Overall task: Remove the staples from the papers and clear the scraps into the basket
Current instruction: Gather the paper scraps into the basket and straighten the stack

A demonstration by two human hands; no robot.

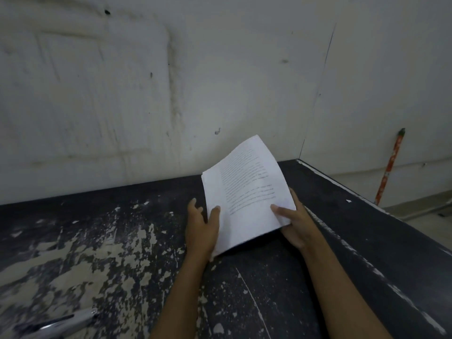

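Note:
A stack of white printed papers (247, 192) is held up off the dark table, tilted with its far end raised toward the wall. My left hand (201, 228) grips the left edge, thumb on top of the sheet. My right hand (293, 221) holds the lower right corner, thumb lying across the page and fingers underneath. No staple can be made out on the papers. A metal stapler-like tool (61, 324) lies at the bottom left of the table, blurred. No basket is in view.
The worn black table (110, 253) with flaking paint runs up to a white wall behind. Its right edge (367, 199) drops to the floor, where an orange stick (390, 167) leans on the wall. A small white scrap (348, 201) lies near that edge.

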